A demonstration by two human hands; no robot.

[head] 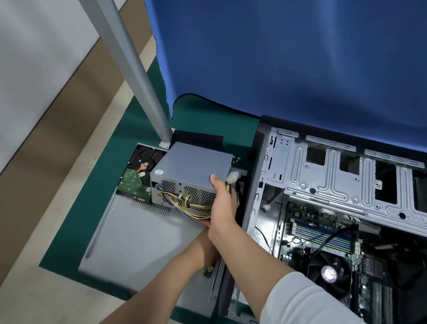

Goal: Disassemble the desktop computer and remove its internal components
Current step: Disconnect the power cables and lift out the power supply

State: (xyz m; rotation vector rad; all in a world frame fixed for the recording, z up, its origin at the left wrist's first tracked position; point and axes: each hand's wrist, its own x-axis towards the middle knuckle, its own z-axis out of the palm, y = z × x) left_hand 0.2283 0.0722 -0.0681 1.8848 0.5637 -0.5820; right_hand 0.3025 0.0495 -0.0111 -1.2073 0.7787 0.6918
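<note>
I'm setting the grey metal power-supply box [193, 164] on the removed side panel [138, 236], right hand [222, 203] clasping it, left hand [203, 244] hidden, grip unclear; next, let go.

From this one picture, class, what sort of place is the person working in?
Probably a computer repair or teardown workbench: an opened desktop case lies on a green mat, with a removed power supply and hard drive set beside it.
</note>
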